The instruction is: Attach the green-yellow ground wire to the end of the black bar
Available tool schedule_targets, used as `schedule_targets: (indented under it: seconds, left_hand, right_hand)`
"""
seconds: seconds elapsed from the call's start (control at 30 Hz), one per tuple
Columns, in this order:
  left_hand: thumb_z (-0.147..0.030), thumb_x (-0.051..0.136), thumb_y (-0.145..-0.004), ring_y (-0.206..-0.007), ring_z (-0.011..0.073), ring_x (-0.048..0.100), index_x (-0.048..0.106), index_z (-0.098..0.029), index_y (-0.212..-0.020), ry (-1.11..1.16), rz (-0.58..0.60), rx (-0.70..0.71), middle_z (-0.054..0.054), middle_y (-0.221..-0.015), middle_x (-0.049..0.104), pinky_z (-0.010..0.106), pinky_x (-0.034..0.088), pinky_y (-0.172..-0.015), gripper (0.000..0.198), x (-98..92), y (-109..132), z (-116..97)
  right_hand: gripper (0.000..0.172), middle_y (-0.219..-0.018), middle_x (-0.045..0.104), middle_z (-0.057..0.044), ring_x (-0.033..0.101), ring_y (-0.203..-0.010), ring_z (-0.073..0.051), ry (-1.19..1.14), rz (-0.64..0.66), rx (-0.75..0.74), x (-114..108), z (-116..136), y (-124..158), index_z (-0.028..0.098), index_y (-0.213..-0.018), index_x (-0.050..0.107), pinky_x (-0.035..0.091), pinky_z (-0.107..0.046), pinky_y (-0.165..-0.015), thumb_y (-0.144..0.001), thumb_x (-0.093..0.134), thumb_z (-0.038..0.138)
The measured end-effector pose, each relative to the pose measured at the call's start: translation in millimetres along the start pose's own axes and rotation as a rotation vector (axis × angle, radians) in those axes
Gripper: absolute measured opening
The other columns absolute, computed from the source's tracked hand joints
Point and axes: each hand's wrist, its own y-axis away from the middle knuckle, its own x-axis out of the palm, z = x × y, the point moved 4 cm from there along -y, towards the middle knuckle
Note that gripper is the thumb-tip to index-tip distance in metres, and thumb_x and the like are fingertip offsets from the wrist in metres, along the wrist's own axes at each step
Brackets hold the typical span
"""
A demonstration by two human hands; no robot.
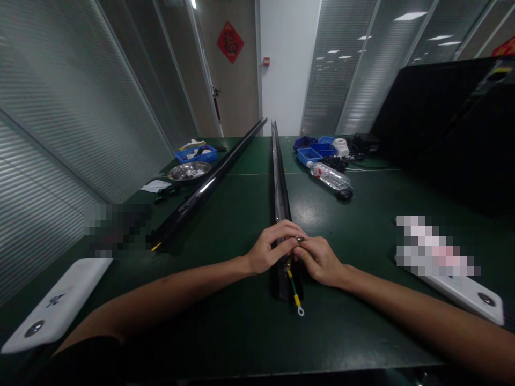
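A long black metal rail (280, 182) lies lengthwise on the table, its near end between my forearms. My left hand (272, 247) is closed over the rail close to this end, fingers across the top and thumb pressed inward. From the right, my right hand (322, 261) meets it with thumb and forefinger pinched together. A small shiny metal piece (299, 239) shows between the fingertips; its exact kind is hidden. Below the hands, a green-and-yellow earth wire (295, 287) hangs from the rail, with a ring terminal (301, 310) at its free end.
On the dark green table (225, 214), a second black rail (205, 187) lies to the left. Beyond it are a metal bowl (189, 171) and a blue basket (197, 154). Blue bins (309, 155) and a plastic bottle (330, 176) stand right. White devices (56, 305) flank both forearms.
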Motion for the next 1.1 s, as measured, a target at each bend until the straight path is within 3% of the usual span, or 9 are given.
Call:
schedule_targets:
  seconds: [1.1]
  left_hand:
    - [-0.031,0.059,-0.103,-0.11,0.0241,0.065,0.07,-0.017,-0.118,-0.057,0.002,0.017,0.012,-0.116,0.067,0.041,0.053,-0.095,0.023,-0.6,1.2,-0.8]
  right_hand:
    - [0.045,-0.063,0.06,-0.002,0.058,-0.054,-0.015,0.013,0.019,-0.031,0.8,-2.0,1.1,0.019,-0.075,0.057,0.043,-0.027,-0.055,-0.113,0.037,0.036]
